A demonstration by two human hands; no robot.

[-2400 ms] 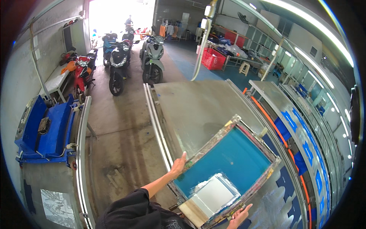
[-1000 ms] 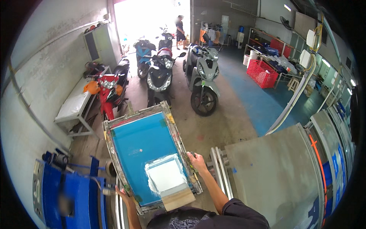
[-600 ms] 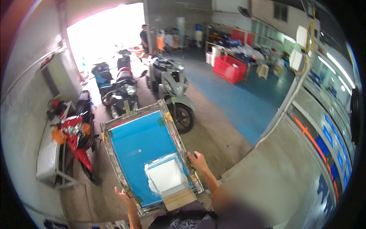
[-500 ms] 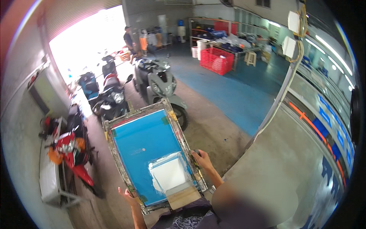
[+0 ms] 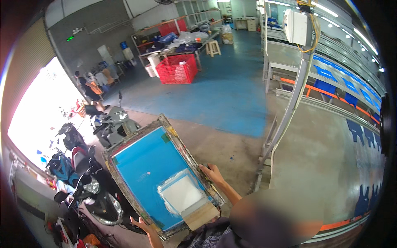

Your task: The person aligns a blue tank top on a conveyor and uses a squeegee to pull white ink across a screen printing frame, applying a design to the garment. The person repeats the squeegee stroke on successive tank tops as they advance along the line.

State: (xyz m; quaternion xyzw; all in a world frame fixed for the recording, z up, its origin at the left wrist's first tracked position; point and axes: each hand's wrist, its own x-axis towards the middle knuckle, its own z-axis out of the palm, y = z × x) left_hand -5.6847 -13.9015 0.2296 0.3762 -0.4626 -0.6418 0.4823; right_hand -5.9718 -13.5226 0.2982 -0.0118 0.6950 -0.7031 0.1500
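Note:
A screen printing frame (image 5: 120, 178) with worn, stained edges is held tilted in front of me. Blue mesh (image 5: 142, 159) fills it, with a pale rectangle (image 5: 184, 193) bordered by whitish smears toward the near end. Across that end lies a flat wooden board (image 5: 202, 215), which looks like a squeegee. My right hand (image 5: 214, 175) is closed around the right edge, beside a small dark piece I cannot make out. At the lower left edge, my left hand (image 5: 142, 226) has its fingers stretched apart, with the palm side against or very close to the frame.
Parked motorbikes (image 5: 93, 190) line the left, near a bright doorway (image 5: 41, 107). A red crate (image 5: 177, 69) and a stool (image 5: 213, 48) stand by a loaded table farther off. At the right, a metal post (image 5: 291, 101) rises beside a long table (image 5: 314, 153) with dark blue cloth pieces. Another person (image 5: 89, 89) walks far left.
The view has turned to the right, so the motorbikes and doorway have shifted left and more of the long table shows. Both hands stay at the frame's edges.

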